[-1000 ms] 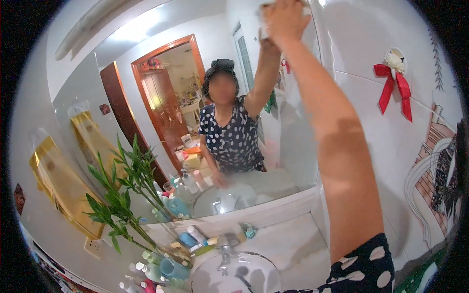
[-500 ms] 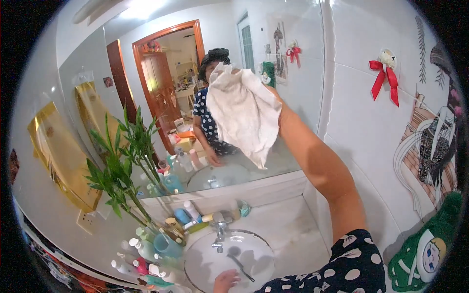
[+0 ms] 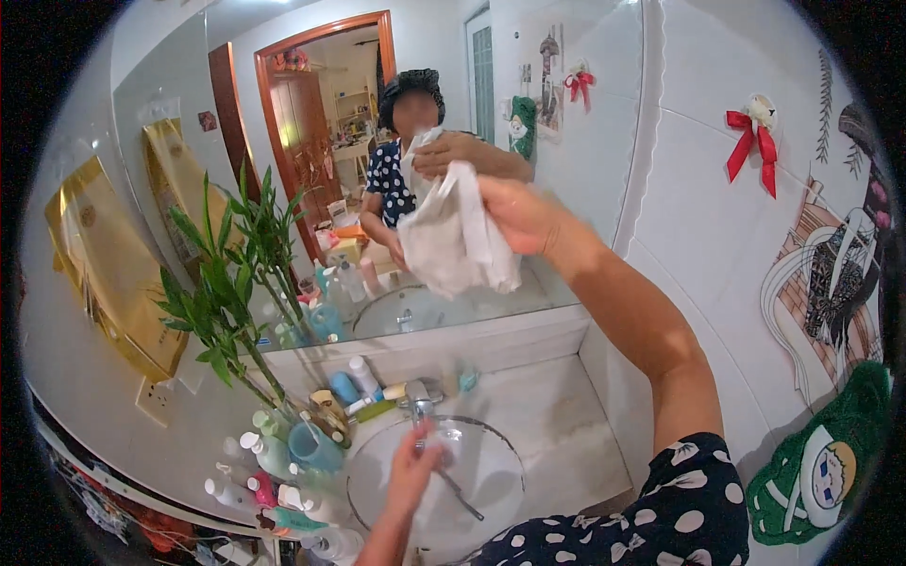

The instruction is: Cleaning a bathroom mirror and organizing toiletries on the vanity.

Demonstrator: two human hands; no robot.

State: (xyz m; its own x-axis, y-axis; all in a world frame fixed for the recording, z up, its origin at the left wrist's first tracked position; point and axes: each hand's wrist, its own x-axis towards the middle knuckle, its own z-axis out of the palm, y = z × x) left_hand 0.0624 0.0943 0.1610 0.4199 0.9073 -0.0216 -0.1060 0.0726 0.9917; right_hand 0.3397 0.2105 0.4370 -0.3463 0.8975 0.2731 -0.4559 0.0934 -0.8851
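A crumpled white cloth (image 3: 453, 241) hangs bunched from my right hand (image 3: 517, 215), whose fingers are closed on its upper part in front of the mirror (image 3: 349, 85). The cloth's lower edge droops loosely; whether it touches the glass I cannot tell. My left hand (image 3: 413, 464) is over the round white sink (image 3: 373, 486), just in front of the chrome faucet (image 3: 421, 401). Slightly blurred, its fingers are stretched out and nothing shows in them. A thin dark stick-like thing (image 3: 462, 498) lies in the basin beside it.
Several bottles (image 3: 269, 456) and a blue cup (image 3: 314, 445) crowd the counter left of the sink, below a leafy green plant (image 3: 222, 311). Tubes and bottles (image 3: 363, 377) lie behind the faucet. A green cloth (image 3: 821, 472) hangs on the right wall.
My right hand has come down and nearer with the cloth, which was spread wide and is now bunched. My left hand has moved up from the sink's near edge toward the faucet.
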